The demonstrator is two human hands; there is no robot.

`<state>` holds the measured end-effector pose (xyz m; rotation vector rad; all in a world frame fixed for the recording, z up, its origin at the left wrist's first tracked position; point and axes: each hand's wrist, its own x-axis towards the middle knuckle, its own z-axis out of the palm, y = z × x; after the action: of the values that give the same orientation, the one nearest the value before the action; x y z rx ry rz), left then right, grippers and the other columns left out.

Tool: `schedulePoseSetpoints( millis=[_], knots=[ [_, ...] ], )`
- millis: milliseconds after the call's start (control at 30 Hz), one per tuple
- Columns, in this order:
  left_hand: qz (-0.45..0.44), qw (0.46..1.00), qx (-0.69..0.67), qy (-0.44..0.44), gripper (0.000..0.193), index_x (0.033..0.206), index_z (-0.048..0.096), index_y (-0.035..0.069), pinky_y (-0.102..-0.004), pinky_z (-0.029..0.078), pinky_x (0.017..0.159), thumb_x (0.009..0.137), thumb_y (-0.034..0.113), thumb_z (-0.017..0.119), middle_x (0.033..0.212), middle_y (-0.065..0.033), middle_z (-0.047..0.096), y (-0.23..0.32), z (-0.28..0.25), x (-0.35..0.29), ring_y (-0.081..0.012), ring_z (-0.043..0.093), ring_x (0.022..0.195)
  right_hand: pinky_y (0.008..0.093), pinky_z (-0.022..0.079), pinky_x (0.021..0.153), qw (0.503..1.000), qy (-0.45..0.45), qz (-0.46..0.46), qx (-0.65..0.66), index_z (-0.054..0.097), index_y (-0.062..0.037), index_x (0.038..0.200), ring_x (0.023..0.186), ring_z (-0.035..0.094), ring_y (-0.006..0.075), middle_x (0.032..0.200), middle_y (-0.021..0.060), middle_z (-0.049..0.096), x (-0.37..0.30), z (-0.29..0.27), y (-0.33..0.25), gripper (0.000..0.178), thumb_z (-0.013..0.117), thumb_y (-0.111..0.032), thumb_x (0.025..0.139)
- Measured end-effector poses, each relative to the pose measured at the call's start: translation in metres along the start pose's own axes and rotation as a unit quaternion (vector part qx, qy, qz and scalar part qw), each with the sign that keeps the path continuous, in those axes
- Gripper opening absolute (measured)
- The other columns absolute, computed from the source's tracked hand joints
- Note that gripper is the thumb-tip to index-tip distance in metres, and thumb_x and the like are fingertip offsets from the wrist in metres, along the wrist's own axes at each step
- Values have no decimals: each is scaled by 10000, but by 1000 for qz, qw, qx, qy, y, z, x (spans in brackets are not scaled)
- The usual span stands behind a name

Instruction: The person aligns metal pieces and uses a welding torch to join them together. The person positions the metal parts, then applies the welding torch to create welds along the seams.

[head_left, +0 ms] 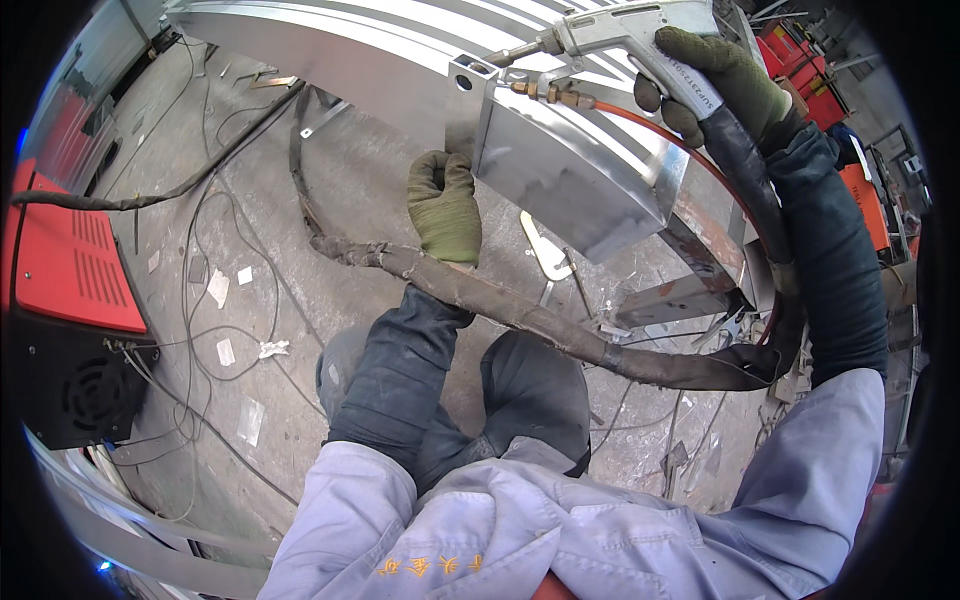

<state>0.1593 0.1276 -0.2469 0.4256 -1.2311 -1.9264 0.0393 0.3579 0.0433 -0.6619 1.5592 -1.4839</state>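
**Grey torch in your right hand, nozzle close to the beam's left end**

Your right hand (pixel 730 78), in an olive-green glove, is closed around the handle of the grey, pistol-shaped metal torch (pixel 622 32), which sits above the shiny silver box-shaped metal beam (pixel 585 175). Its narrow nozzle (pixel 522 52) points toward the small silver square tube (pixel 462 105) at the beam's left end; whether the tip touches is unclear. Your left hand (pixel 445 208), also in olive green, is just below that end with its fingers curled in; you cannot tell here whether they pinch an edge.

Expect the torch to feel rigid and fairly heavy. The thick, dark fabric-wrapped hose (pixel 480 300) probably drags its rear down and resists tight bends; it loops below the beam and crosses over your left forearm (pixel 390 345), where it could tug. The handle is the place to grip, well back from the nozzle and from the brass fitting (pixel 560 96) and thin orange tube (pixel 650 117), likely the easier parts to damage. The beam looks stiff and smooth, perhaps slippery and sharp-edged; its broad side suits a gloved palm.
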Motion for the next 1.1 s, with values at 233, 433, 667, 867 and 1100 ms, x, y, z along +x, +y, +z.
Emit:
schedulePoseSetpoints(
  millis=[233, 433, 667, 867, 1100],
  knots=[
    [-21, 1000, -8, -2, 89, 1047, 682, 64, -238, 449, 658, 1075, 106, 755, 854, 66, 613, 3, 1, -1, -45, 510, 741, 315, 669, 503, 999, 13, 32, -19, 687, 79, 1152, 623, 796, 229, 941, 178, 778, 3, -12, 0, 516, 504, -401, 1195],
    [-18, 1000, 4, -6, 96, 1028, 679, 69, -237, 447, 654, 1081, 104, 750, 848, 66, 608, 5, 0, 0, -48, 509, 736, 314, 689, 540, 999, 20, 41, 14, 701, 89, 1096, 652, 806, 233, 925, 176, 775, 2, -4, -2, 545, 496, -405, 1197],
    [-16, 1000, -19, -5, 99, 1017, 683, 68, -238, 429, 639, 1078, 103, 752, 831, 64, 605, 6, 2, -2, -47, 501, 723, 316, 651, 507, 998, 33, 51, -21, 711, 74, 1090, 624, 790, 216, 907, 147, 780, -2, -7, -3, 532, 515, -411, 1189],
    [-22, 1000, -17, 2, 98, 1026, 688, 67, -234, 422, 639, 1079, 113, 757, 832, 65, 608, 6, 3, -3, -44, 496, 719, 307, 642, 501, 998, 34, 53, -29, 712, 69, 1090, 608, 780, 207, 893, 142, 779, -2, -9, -2, 527, 516, -410, 1187],
    [-17, 1000, -25, 6, 95, 1040, 689, 71, -236, 425, 633, 1080, 121, 758, 827, 64, 607, 4, 3, -2, -43, 501, 719, 279, 689, 583, 999, -10, 36, -38, 694, 26, 1171, 638, 785, 178, 914, 134, 768, -8, -6, -2, 443, 548, -392, 1190]
  ],
)
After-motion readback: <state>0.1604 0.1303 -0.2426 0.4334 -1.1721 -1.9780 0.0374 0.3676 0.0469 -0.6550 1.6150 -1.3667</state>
